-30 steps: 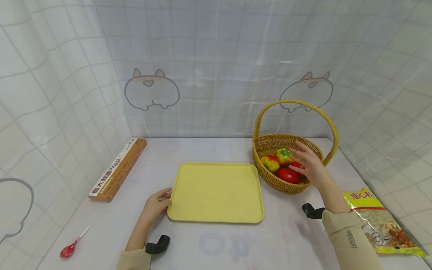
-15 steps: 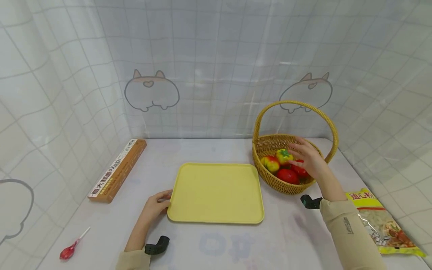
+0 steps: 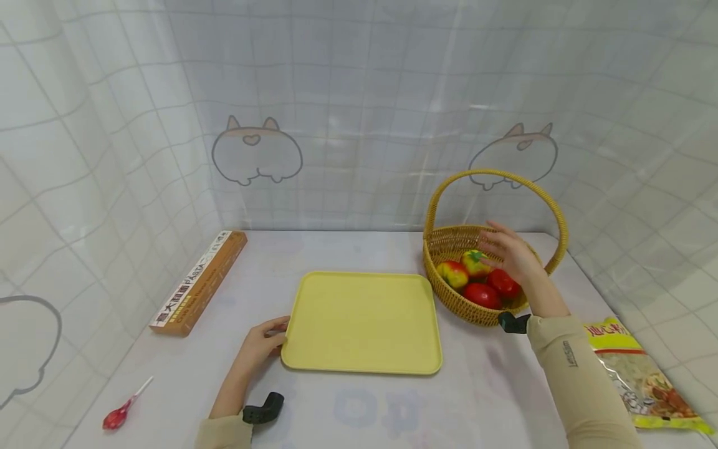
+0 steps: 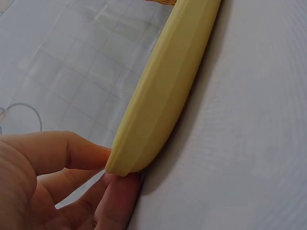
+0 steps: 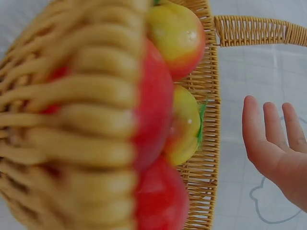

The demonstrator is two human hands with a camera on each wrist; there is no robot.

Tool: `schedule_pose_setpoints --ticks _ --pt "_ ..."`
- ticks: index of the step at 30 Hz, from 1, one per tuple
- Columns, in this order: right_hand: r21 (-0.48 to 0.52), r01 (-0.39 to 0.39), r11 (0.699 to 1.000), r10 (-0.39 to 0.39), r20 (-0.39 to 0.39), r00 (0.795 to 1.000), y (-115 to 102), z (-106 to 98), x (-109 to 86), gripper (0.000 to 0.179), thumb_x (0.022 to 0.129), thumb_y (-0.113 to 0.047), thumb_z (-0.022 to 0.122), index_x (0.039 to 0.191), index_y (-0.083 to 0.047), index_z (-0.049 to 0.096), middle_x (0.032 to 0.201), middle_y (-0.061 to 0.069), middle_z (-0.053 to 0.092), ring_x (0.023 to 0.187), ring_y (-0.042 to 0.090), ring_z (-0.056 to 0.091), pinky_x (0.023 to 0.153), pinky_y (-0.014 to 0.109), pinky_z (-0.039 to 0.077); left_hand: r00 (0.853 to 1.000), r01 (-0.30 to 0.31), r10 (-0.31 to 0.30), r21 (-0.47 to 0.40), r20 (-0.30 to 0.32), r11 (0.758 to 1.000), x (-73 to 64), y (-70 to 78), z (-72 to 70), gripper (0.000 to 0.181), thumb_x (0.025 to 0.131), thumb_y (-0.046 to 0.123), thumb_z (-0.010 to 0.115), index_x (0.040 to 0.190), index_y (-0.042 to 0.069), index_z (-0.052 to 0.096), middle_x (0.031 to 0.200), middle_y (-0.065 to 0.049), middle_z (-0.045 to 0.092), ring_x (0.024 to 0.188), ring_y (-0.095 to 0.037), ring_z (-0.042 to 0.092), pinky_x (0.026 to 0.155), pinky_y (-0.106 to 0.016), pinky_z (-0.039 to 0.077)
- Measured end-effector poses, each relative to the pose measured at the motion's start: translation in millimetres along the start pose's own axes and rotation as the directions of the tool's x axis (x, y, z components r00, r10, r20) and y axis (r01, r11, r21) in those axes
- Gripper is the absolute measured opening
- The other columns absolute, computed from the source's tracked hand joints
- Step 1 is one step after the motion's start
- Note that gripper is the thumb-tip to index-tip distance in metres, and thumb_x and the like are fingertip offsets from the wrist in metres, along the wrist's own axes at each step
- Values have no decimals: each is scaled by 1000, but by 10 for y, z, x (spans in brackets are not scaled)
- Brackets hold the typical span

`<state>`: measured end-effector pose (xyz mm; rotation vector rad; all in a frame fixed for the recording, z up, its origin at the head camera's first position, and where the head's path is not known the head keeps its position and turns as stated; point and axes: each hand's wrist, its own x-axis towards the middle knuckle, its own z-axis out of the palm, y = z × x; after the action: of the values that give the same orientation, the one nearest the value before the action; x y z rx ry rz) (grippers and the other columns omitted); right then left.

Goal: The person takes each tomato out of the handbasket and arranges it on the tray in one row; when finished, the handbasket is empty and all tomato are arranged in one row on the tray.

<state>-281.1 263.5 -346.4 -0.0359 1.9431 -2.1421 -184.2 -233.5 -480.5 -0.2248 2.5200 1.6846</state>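
Note:
A yellow rectangular tray [image 3: 361,324] lies on the table, in the middle of the head view. My left hand [image 3: 262,342] holds its left edge; in the left wrist view, the fingers [image 4: 86,155] pinch the rim of the tray [image 4: 163,81] from two sides. At the right stands a wicker basket [image 3: 473,315] with a tall handle. Inside it are red fruits [image 3: 482,295] and yellow-red fruits [image 3: 452,274], one with a green top. My right hand [image 3: 513,255] is raised above the basket, fingers spread and holding nothing; the right wrist view shows it apart from the fruits.
A long pasta box [image 3: 199,284] lies at the back left. Near the left front is a red lollipop [image 3: 119,416]. A yellow-topped pasta bag [image 3: 645,380] lies on the right, beside my right forearm. Tiled-pattern curtains [image 3: 359,125] enclose the back and sides.
My right hand has moved a little farther back and up over the basket, showing more of the red fruit. The left hand stays at the tray's edge. The head view has shifted slightly.

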Motion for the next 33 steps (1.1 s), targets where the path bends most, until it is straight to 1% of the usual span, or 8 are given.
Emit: schedule_pose_setpoints --ticks 4,9,13,17,21,23,27,33 --pt "8 5 1000 -5 -14 1000 -59 -17 82 66 96 -29 44 150 -22 6 154 11 7 138 29 14 103 39 33 1000 3 -3 -7 -5 1000 12 12 7 48 77 -2 54 126 -3 53 114 -21 56 79 -17 58 64 -27 52" --pt "23 48 999 -47 -34 998 -94 -33 168 66 95 -26 47 150 -19 10 134 1 36 120 16 37 86 25 45 1000 4 -4 -6 -11 1000 15 23 9 48 78 -2 54 126 -4 53 114 -21 56 80 -17 58 64 -28 52" --pt "33 52 998 -51 -40 998 -92 -51 226 65 95 -26 47 149 -19 11 126 -6 39 127 22 30 88 26 43 1000 1 -1 -5 -14 1000 16 24 13 49 77 -2 54 126 -4 53 114 -21 56 80 -18 57 64 -28 52" --pt "14 49 999 -49 -40 998 -45 -90 292 64 96 -26 45 149 -20 10 141 3 30 137 26 14 91 25 42 1000 1 -1 -1 -18 1000 15 4 19 49 76 -2 54 125 -4 53 112 -20 57 79 -18 57 63 -28 52" --pt "-16 68 998 -69 -29 997 52 -154 340 64 95 -29 46 149 -19 14 149 6 23 138 29 13 91 24 42 1000 8 -8 -3 -23 1000 2 -15 32 49 76 -2 54 124 -4 54 111 -20 58 78 -18 57 63 -28 51" --pt "-17 88 996 -88 -26 996 103 -192 367 63 94 -29 49 148 -18 19 146 5 29 137 29 19 91 25 43 1000 8 -8 -4 -26 1000 -5 -23 38 49 76 -2 55 124 -4 55 111 -20 58 78 -18 57 63 -28 51" --pt "-75 101 992 -103 -19 995 151 -231 396 63 93 -29 49 148 -17 21 146 6 30 137 30 21 105 38 31 999 7 -7 -12 -32 1000 -19 -32 44 48 76 -2 55 124 -4 55 111 -19 59 78 -18 57 63 -28 52" --pt "-167 68 984 -72 -17 997 177 -266 419 65 95 -31 45 149 -11 15 145 11 23 136 29 17 111 48 14 999 7 -8 -31 -38 999 -43 -18 39 48 76 -3 55 124 -4 55 110 -18 59 79 -18 57 64 -29 52"
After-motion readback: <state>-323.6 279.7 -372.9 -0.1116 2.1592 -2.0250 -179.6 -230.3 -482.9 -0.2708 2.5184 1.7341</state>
